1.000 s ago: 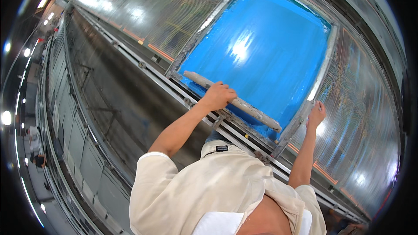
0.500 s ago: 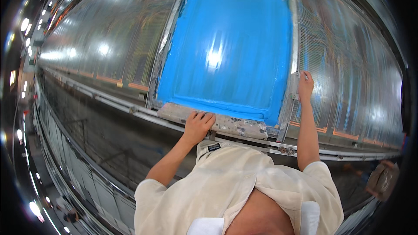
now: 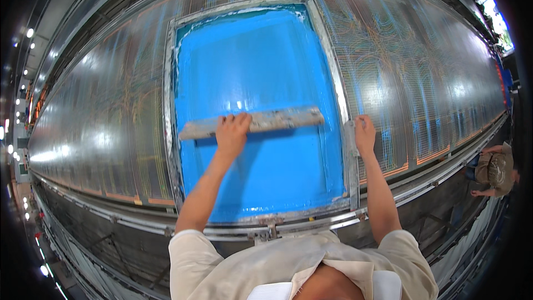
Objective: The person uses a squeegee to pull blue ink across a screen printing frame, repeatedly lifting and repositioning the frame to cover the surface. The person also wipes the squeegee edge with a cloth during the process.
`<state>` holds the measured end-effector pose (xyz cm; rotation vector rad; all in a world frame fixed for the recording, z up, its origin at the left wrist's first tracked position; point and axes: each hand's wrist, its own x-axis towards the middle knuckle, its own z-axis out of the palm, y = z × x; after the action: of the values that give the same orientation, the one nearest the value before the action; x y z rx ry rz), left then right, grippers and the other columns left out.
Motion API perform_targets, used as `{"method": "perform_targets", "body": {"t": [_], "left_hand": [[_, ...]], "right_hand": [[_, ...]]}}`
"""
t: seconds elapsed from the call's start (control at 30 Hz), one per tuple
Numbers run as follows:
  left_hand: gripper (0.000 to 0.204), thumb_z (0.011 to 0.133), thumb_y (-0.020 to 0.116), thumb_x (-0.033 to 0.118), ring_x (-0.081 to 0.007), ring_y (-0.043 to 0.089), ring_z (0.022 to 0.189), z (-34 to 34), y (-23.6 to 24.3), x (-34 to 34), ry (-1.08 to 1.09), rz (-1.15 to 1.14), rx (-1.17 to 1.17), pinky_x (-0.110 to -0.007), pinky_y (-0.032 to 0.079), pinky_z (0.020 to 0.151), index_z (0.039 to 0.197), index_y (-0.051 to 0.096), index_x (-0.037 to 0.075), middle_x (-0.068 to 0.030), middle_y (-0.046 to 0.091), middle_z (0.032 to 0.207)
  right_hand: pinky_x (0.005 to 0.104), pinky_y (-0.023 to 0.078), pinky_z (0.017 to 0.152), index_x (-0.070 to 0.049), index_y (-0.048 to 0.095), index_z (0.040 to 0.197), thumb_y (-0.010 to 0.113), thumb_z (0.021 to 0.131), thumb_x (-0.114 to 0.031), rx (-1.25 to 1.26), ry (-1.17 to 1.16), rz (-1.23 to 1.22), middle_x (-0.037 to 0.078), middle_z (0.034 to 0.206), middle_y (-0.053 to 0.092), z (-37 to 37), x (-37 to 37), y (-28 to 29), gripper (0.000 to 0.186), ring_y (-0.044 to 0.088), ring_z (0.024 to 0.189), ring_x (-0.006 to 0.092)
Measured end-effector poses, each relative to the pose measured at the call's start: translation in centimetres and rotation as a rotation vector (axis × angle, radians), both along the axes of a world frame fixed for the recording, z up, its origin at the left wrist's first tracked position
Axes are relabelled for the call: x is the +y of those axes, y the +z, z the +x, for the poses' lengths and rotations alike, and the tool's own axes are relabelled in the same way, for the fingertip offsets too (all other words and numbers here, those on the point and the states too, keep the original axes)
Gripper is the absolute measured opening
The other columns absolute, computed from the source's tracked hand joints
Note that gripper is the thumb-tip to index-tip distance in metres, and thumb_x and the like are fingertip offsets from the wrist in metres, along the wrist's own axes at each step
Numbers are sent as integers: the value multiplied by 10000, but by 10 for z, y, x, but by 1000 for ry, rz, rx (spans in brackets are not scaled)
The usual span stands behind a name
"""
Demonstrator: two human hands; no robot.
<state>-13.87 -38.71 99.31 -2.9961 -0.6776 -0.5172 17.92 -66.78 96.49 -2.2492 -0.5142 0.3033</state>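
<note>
A screen printing frame [image 3: 334, 72] lies flat on the long table, its mesh covered in bright blue ink [image 3: 244, 66]. My left hand [image 3: 232, 133] is closed round a long squeegee [image 3: 286, 119], a pale, ink-stained bar lying crosswise over the middle of the screen, its right end a little farther away than its left. Ink hides the squeegee's lower edge. At the frame's right side, my right hand [image 3: 363, 132] is closed on a small metal handle [image 3: 350, 133] fixed to the frame.
The long printing table [image 3: 111, 105] stretches left and right, streaked with coloured lines and orange marks. A metal rail [image 3: 311, 225] runs along its near edge, close to my body. Another person [image 3: 494, 169] stands at the far right.
My left hand has carried the squeegee from the near edge of the frame away from me to mid-screen. My right hand stays on the frame's right side. The view has shifted.
</note>
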Motion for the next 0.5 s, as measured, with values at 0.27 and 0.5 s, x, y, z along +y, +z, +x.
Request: {"method": "perform_targets", "body": {"t": [0.27,0.5], "left_hand": [[266,756,639,98,-298,654,934,129,-10,237,79,31,23,-485,483,843,1002,700,179,-56,700,1010],[233,789,730,237,-358,676,929,191,10,294,118,-102,114,-492,538,791,1020,725,206,-104,709,962]], "right_hand": [[285,399,591,-38,638,997,583,972,-182,34,-22,58,31,728,576,-10,9,9,156,484,631,88],[250,237,477,-45,632,965,588,975,-150,73,-45,98,-58,615,400,-12,4,2,114,320,533,17]]}}
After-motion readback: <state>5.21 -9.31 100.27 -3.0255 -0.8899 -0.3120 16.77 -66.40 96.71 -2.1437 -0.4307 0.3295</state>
